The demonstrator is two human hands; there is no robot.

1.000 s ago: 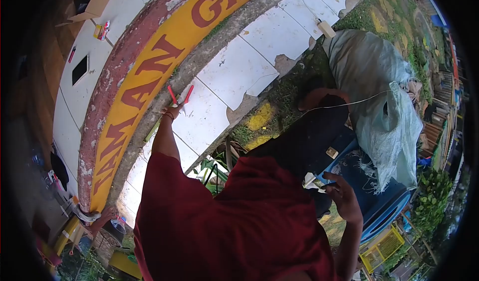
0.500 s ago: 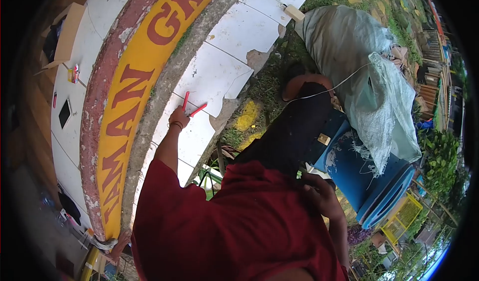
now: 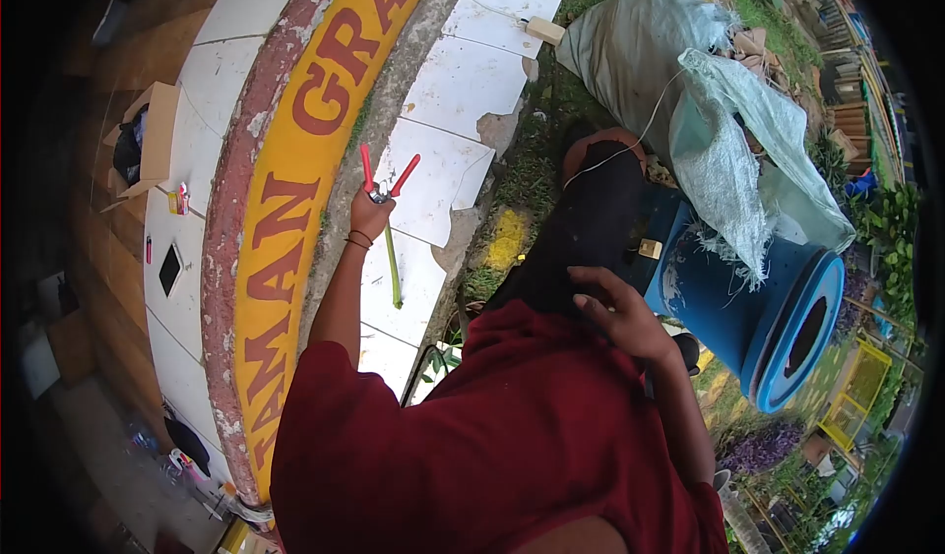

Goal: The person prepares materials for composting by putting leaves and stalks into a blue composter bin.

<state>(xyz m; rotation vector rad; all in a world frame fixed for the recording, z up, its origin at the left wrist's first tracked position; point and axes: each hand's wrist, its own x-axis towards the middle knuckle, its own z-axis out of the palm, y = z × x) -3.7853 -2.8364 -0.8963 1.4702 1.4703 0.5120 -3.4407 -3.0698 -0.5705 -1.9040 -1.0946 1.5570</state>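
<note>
My left hand is closed around the blade end of red-handled pruning shears, whose two handles point away from me, spread apart. From beside this hand a green stem runs back toward me over the white tiled ledge; I cannot tell if the hand grips it too. My right hand hovers over the dark trousers at my thigh, fingers apart and holding nothing. A small brass-coloured padlock shows just past its fingers.
A pale woven sack lies beyond my leg, partly over a blue barrel. A white power socket block with a cable sits at the ledge edge. Left are a yellow lettered band, a phone and a cardboard box.
The view has shifted. The green stem now shows by my left hand, and the shears' metal part is visible. My right hand has lifted forward over my thigh, fingers more spread.
</note>
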